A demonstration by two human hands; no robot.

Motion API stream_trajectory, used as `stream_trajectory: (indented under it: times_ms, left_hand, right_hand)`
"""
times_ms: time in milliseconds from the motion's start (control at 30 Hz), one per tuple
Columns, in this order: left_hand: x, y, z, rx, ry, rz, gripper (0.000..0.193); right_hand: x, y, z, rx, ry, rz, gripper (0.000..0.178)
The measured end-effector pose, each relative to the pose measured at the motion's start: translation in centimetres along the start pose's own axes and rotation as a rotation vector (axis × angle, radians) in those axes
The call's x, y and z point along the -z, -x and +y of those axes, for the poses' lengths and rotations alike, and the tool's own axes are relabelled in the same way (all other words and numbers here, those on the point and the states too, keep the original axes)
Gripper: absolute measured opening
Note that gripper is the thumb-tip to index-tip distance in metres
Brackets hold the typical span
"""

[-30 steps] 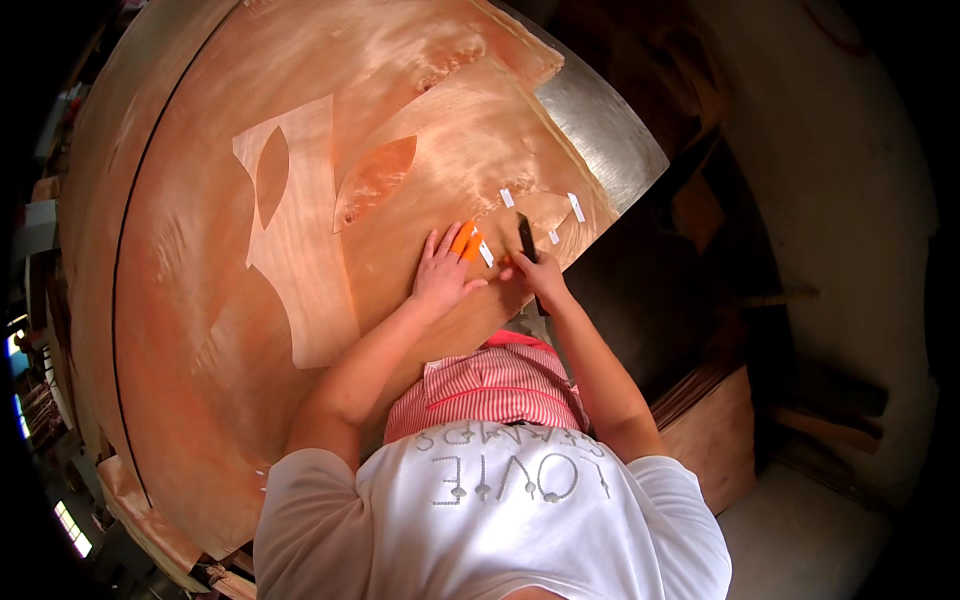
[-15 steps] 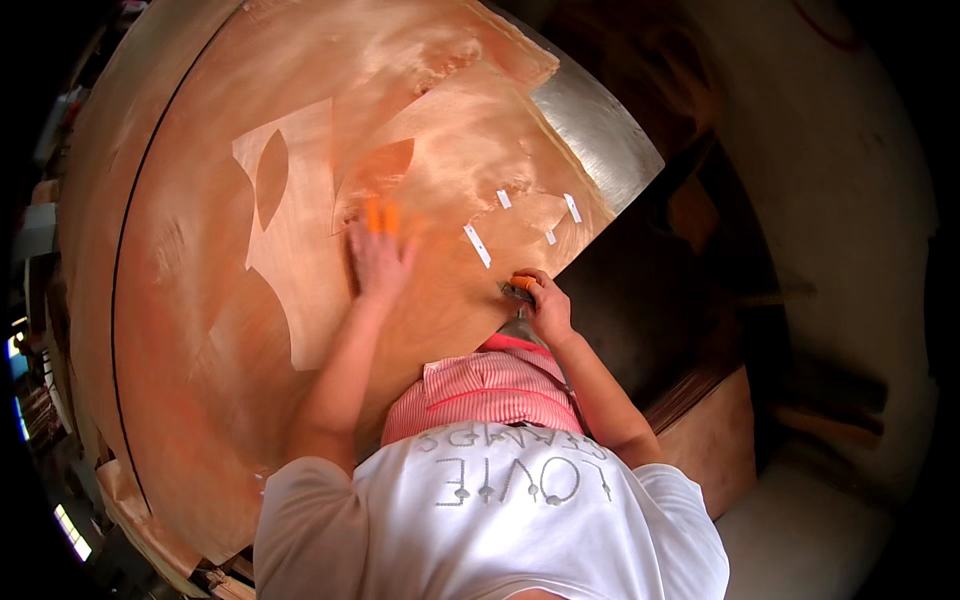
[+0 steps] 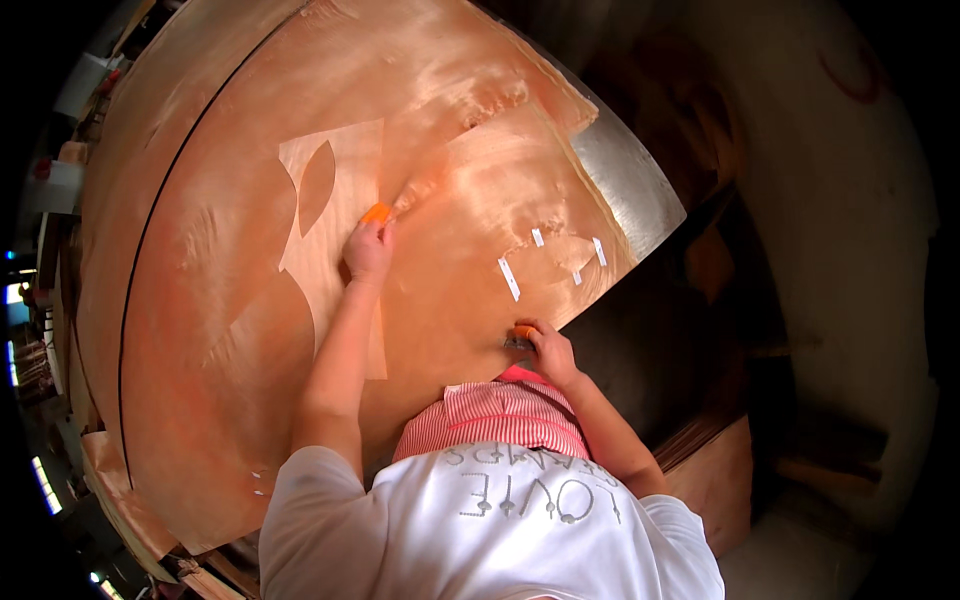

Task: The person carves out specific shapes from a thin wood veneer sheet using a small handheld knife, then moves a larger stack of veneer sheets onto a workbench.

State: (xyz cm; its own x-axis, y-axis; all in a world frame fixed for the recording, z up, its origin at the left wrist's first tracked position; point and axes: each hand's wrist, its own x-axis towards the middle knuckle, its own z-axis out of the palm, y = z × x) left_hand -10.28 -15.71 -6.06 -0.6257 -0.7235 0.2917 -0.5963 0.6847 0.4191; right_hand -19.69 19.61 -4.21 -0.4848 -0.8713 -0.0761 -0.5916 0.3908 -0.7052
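A large orange-brown sheet of wood veneer [image 3: 250,220] lies before me, its surface wavy. My left hand [image 3: 370,250] rests on it with fingers bent together and orange covers on its fingertips. It is at the right edge of a paler veneer shape [image 3: 345,170] with curved edges and a leaf-shaped darker area. What these fingers pinch, if anything, is hidden. My right hand [image 3: 550,350], near the sheet's front edge, is closed around a small dark object [image 3: 518,342], too unclear to name. Orange shows on one of its fingers too.
Several white tape strips [image 3: 510,279] stick to the veneer at the right. A shiny metal surface [image 3: 630,185] shows past the sheet's right edge. A dark line [image 3: 150,220] curves along the left. Brown sheets [image 3: 120,500] are at the lower left.
My left hand has stopped its blurred sweep and drawn its fingers together by the pale shape's edge. The darker curved patch beyond it no longer shows. My right hand keeps its grip.
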Motion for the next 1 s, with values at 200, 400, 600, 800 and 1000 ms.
stream_trajectory:
  times_ms: [200, 400, 600, 800, 1000]
  left_hand:
    - [4.0, -3.1, -5.4, 0.333, 0.357, 0.177, 0.019]
    - [11.5, -2.2, -15.0, 0.75, -0.256, 0.489, 0.061]
    - [9.5, 6.6, -9.9, 0.306, -0.543, -0.1, 0.083]
    - [6.5, 9.2, -3.9, 0.181, -0.409, -0.227, 0.078]
    - [6.6, -3.9, -9.7, 0.294, -0.532, -0.089, 0.064]
  right_hand:
    - [0.4, -0.6, -0.7, 0.022, 0.045, -0.028, 0.034]
    - [0.2, -0.8, -1.2, -0.032, -0.007, -0.028, 0.031]
    - [0.1, -1.5, -2.2, -0.044, -0.026, -0.066, 0.031]
    - [0.0, -2.9, -3.1, 0.035, -0.012, -0.081, 0.028]
    - [-0.9, -3.9, -3.9, 0.092, 0.014, -0.148, 0.032]
